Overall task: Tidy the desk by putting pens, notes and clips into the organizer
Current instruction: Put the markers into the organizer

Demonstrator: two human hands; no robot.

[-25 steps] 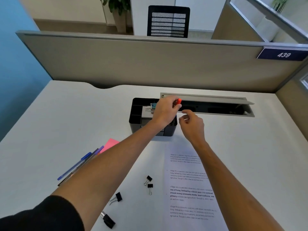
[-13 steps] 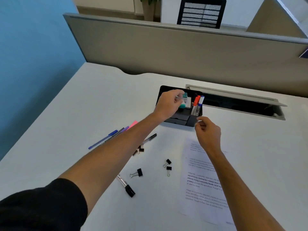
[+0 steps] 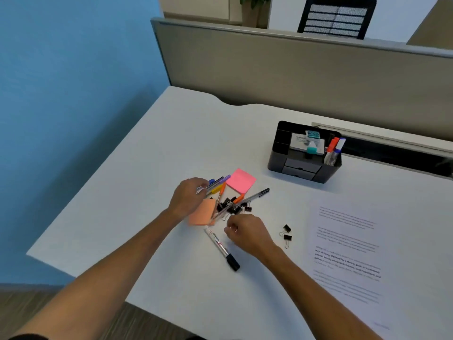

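My left hand (image 3: 188, 200) grips a bundle of pens (image 3: 217, 184) by their near ends, just above the desk. An orange note pad (image 3: 202, 213) lies under that hand. Beside it are a pink note pad (image 3: 241, 180), an orange pen (image 3: 222, 192), a clear black-capped pen (image 3: 247, 198) and a heap of black binder clips (image 3: 232, 206). My right hand (image 3: 245, 231) hovers with curled fingers just below the heap, beside a black-capped marker (image 3: 220, 246); what its fingertips hold is hidden. The black organizer (image 3: 301, 168) stands at the back right and holds two markers (image 3: 334, 148).
Two more binder clips (image 3: 286, 233) lie to the right of my right hand. A printed sheet (image 3: 348, 253) covers the desk's right side. A cable slot (image 3: 392, 153) runs behind the organizer, below the grey partition (image 3: 294, 69). The desk's left edge drops off near the blue wall.
Both hands have left the organizer and come back to the pile of pens and clips. The left hand now holds pens. The view has swung left and down.
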